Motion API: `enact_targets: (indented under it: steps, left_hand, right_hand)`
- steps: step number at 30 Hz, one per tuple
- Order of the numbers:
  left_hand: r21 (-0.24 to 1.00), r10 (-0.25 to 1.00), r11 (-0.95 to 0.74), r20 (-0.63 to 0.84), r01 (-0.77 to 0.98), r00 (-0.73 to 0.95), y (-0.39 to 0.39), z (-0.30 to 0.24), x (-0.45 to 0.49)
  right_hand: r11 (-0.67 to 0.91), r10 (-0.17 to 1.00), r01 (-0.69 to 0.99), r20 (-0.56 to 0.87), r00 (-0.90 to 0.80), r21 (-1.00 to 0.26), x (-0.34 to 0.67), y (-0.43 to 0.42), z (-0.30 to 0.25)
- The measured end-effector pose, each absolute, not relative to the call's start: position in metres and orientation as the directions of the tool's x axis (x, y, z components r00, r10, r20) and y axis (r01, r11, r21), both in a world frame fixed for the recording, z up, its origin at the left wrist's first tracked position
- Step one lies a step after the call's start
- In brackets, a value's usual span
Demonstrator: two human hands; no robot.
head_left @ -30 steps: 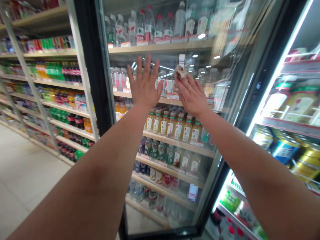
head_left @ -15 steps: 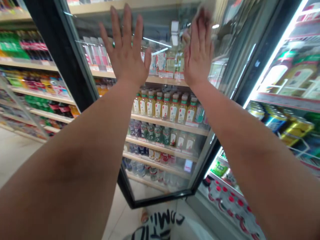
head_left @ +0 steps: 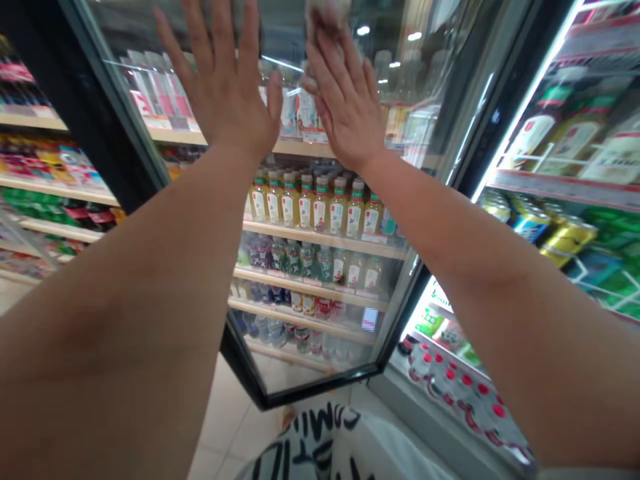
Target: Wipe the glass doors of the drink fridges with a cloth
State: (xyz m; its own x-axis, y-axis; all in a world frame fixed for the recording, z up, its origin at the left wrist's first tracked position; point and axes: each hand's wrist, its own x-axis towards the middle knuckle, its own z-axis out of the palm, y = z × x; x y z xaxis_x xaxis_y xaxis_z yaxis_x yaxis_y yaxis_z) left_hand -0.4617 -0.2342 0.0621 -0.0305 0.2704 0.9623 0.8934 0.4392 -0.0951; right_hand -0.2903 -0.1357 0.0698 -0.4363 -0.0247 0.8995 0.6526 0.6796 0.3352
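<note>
A glass door [head_left: 310, 363] with a black frame stands swung out from a fridge in front of me. My left hand [head_left: 227, 100] lies against the upper part of its pane, fingers spread, holding nothing. To its right, my right hand [head_left: 347, 107] is raised against the same pane with its fingers close together. Under and above those fingers shows a pale, crumpled cloth [head_left: 327, 12], pressed between hand and glass. Most of the cloth is hidden by the hand and blurred. The left fingertips reach the top edge of the view.
Through the pane I see shelves of bottled drinks [head_left: 320, 208]. More drink shelves [head_left: 55, 190] stand at the left. At the right, the lit fridge holds bottles and cans [head_left: 570, 243], with packs of red-capped bottles [head_left: 460, 390] low down. Pale floor tiles [head_left: 225, 427] lie below.
My right hand has slid left across the glass with the cloth, closer to my left hand, and now leans leftward. My left hand stays spread on the pane; the view has shifted slightly.
</note>
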Motion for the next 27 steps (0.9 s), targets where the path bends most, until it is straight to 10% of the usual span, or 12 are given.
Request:
enact_targets:
  steps: [6, 12, 16, 22, 27]
  left_hand:
    - [-0.189, 0.238, 0.443, 0.967, 0.876, 0.088, -0.231, 0.062, -0.472]
    - [-0.085, 0.289, 0.418, 0.956, 0.904, -0.044, -0.240, 0.064, -0.458]
    - [-0.055, 0.339, 0.423, 0.935, 0.905, -0.102, -0.248, 0.066, -0.445]
    - [-0.046, 0.296, 0.290, 0.954, 0.956, -0.044, -0.250, 0.062, -0.446]
    - [-0.047, 0.270, 0.187, 0.963, 0.981, -0.005, -0.247, 0.061, -0.456]
  right_hand:
    - [0.768, 0.117, 0.640, 0.987, -0.107, -0.021, -0.290, -0.132, 0.073]
    - [0.807, -0.002, 0.508, 0.861, -0.508, 0.301, -0.277, -0.126, 0.075]
    - [0.729, 0.122, 0.685, 0.986, -0.109, -0.014, -0.272, -0.120, 0.073]
    - [0.681, -0.028, 0.595, 0.826, -0.562, 0.427, -0.265, -0.119, 0.057]
    - [0.627, 0.183, 0.771, 0.983, -0.003, -0.115, -0.267, -0.115, 0.058]
